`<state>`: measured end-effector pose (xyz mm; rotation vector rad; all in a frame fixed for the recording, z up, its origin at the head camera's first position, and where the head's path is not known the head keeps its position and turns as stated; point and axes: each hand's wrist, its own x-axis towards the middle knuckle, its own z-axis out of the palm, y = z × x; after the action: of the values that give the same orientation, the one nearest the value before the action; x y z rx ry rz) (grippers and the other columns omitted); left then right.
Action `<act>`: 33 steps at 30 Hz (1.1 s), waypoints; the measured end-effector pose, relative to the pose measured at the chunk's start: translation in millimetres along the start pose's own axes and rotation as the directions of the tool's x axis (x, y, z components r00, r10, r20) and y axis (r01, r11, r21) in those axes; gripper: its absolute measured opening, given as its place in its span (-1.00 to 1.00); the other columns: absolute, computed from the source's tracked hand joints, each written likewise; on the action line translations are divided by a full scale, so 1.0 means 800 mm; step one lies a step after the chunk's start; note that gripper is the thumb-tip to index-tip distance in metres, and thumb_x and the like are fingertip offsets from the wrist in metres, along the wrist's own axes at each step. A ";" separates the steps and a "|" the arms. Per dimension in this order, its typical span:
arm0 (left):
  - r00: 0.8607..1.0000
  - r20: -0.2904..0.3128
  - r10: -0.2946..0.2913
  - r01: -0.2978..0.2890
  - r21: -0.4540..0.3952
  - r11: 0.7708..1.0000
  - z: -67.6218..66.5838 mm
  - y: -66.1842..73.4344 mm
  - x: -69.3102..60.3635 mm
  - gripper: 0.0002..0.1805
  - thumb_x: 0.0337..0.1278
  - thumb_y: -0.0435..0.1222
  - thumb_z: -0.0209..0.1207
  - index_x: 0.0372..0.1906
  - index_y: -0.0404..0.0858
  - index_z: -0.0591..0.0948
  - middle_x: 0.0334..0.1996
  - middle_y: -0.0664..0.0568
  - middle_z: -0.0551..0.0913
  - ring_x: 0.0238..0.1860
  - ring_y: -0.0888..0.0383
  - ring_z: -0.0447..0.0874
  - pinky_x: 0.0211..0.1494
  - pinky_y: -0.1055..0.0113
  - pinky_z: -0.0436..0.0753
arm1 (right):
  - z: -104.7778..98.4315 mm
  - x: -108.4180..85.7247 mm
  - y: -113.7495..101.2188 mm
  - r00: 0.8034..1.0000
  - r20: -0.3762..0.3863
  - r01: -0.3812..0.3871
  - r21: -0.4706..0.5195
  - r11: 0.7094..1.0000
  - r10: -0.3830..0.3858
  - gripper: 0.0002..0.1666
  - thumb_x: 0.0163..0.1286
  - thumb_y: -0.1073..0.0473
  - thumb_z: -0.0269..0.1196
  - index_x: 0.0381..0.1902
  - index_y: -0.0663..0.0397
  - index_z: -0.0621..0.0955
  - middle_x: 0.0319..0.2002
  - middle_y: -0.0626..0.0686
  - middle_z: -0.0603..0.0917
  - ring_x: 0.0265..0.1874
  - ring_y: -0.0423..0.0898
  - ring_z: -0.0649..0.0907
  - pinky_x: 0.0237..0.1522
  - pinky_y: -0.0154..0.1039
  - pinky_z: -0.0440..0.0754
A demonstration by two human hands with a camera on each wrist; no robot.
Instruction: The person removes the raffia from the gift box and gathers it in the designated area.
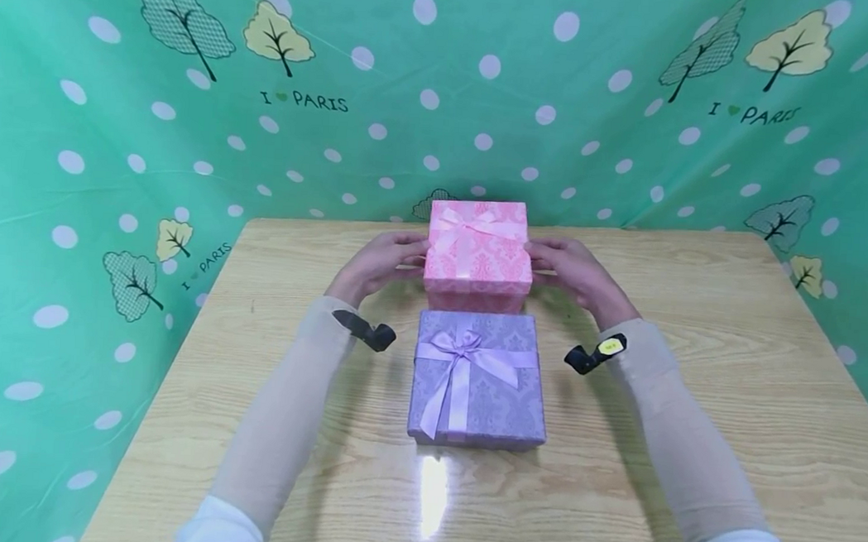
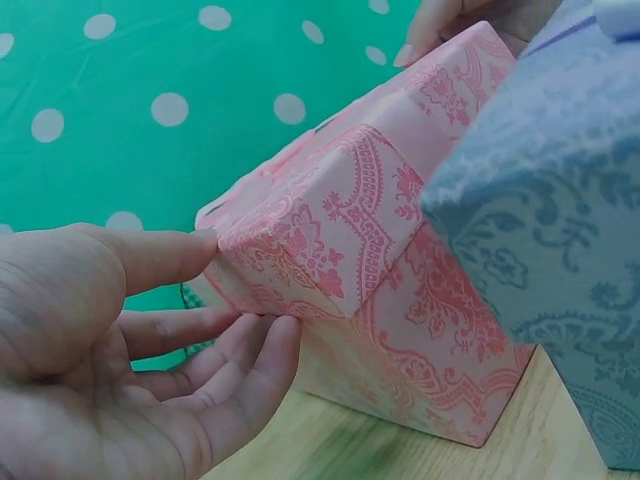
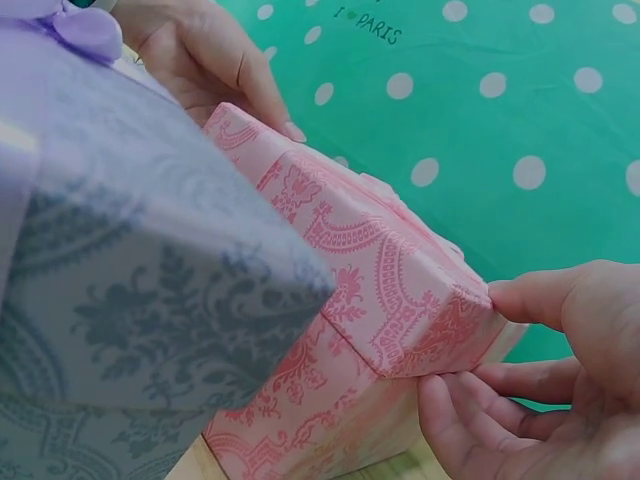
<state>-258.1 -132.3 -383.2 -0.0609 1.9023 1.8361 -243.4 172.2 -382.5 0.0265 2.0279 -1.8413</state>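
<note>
A pink patterned box point(image 1: 479, 261) with a pink ribbon bow on its lid stands behind a purple box point(image 1: 482, 390) with a lilac bow. My left hand point(image 1: 385, 264) holds the left side of the pink lid, thumb at its top edge and fingertips at its lower rim point(image 2: 290, 260). On the opposite side my right hand point(image 1: 571, 275) pinches the lid the same way, with the fingertips under the rim point(image 3: 430, 340). The lid sits on the pink base point(image 2: 440, 350). Neither hand touches the purple box.
A light wooden table point(image 1: 614, 498) bears both boxes. Green cloth point(image 1: 387, 61) with white dots and printed trees hangs behind and at the sides. The purple box stands between my forearms, close in front of the pink one.
</note>
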 end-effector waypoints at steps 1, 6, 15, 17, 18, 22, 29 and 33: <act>1.000 0.003 0.008 -0.008 0.002 1.000 0.000 0.001 -0.001 -0.52 0.37 -0.27 0.05 0.29 -0.39 0.36 0.11 -0.20 0.49 0.13 -0.06 0.49 0.28 0.13 0.54 | 0.001 -0.001 -0.001 1.000 -0.002 0.005 -0.002 1.000 -0.005 -0.32 0.44 0.03 0.13 0.33 0.37 0.30 -0.04 0.02 0.56 -0.09 -0.12 0.60 0.05 -0.29 0.65; 0.999 0.002 0.053 -0.053 -0.001 0.999 -0.001 0.009 -0.004 -0.52 0.36 -0.27 0.06 0.30 -0.37 0.36 0.11 -0.19 0.50 0.11 -0.05 0.53 0.28 0.12 0.54 | 0.003 -0.004 -0.011 0.999 -0.027 0.041 -0.022 0.999 -0.042 -0.36 0.45 0.01 0.11 0.32 0.30 0.33 0.12 0.15 0.50 0.01 -0.01 0.57 0.20 -0.10 0.57; 0.993 -0.040 0.115 -0.116 -0.013 0.993 0.000 0.030 -0.016 -0.50 0.34 -0.24 0.09 0.31 -0.34 0.36 0.14 -0.17 0.49 0.10 -0.01 0.53 0.27 0.17 0.55 | 0.005 -0.017 -0.037 0.994 -0.070 0.078 -0.048 0.996 -0.082 -0.26 0.42 -0.08 0.13 0.37 0.25 0.28 0.25 0.20 0.42 0.16 0.03 0.51 0.26 -0.08 0.52; 0.991 -0.045 0.128 -0.129 -0.023 0.991 0.000 0.034 -0.020 -0.49 0.35 -0.25 0.09 0.32 -0.34 0.36 0.16 -0.18 0.48 0.11 -0.02 0.52 0.29 0.16 0.53 | 0.007 -0.020 -0.044 0.992 -0.071 0.100 -0.056 0.993 -0.104 -0.26 0.42 -0.08 0.13 0.38 0.24 0.27 0.26 0.19 0.41 0.17 0.03 0.50 0.26 -0.09 0.52; 0.990 -0.048 0.133 -0.134 -0.025 0.991 0.000 0.037 -0.021 -0.50 0.35 -0.25 0.09 0.31 -0.34 0.36 0.16 -0.18 0.49 0.12 -0.02 0.52 0.29 0.16 0.53 | 0.007 -0.022 -0.046 0.991 -0.074 0.110 -0.051 0.993 -0.114 -0.27 0.41 -0.07 0.14 0.37 0.23 0.28 0.25 0.18 0.42 0.17 0.02 0.51 0.25 -0.09 0.53; 0.986 -0.053 0.155 -0.157 -0.038 0.987 -0.001 0.044 -0.028 -0.50 0.34 -0.29 0.08 0.32 -0.36 0.36 0.18 -0.19 0.49 0.14 -0.01 0.51 0.31 0.16 0.51 | 0.011 -0.025 -0.054 0.983 -0.081 0.157 -0.065 0.985 -0.162 -0.29 0.40 -0.06 0.16 0.37 0.17 0.30 0.26 0.14 0.42 0.17 -0.01 0.51 0.24 -0.11 0.55; 0.977 -0.057 0.206 -0.210 -0.091 0.973 -0.003 0.048 -0.033 -0.48 0.31 -0.39 0.09 0.35 -0.32 0.33 0.21 -0.15 0.43 0.14 0.03 0.50 0.32 0.17 0.50 | 0.020 -0.028 -0.061 0.960 -0.118 0.246 -0.078 0.966 -0.254 -0.36 0.38 0.06 0.20 0.36 0.12 0.35 0.06 0.06 0.46 0.05 -0.09 0.52 0.11 -0.25 0.63; 0.968 -0.099 0.231 -0.244 -0.141 0.960 -0.002 0.049 -0.034 -0.45 0.27 -0.47 0.09 0.36 -0.29 0.32 0.16 -0.15 0.41 0.08 0.05 0.51 0.30 0.21 0.52 | 0.027 -0.028 -0.065 0.930 -0.169 0.299 -0.169 0.939 -0.327 -0.41 0.35 0.13 0.25 0.31 0.06 0.41 -0.03 0.03 0.49 -0.03 -0.12 0.51 0.06 -0.29 0.64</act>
<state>-249.5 -138.5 -336.6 0.0448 1.8892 2.1684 -231.4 149.9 -327.4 -0.1740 2.4137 -1.9391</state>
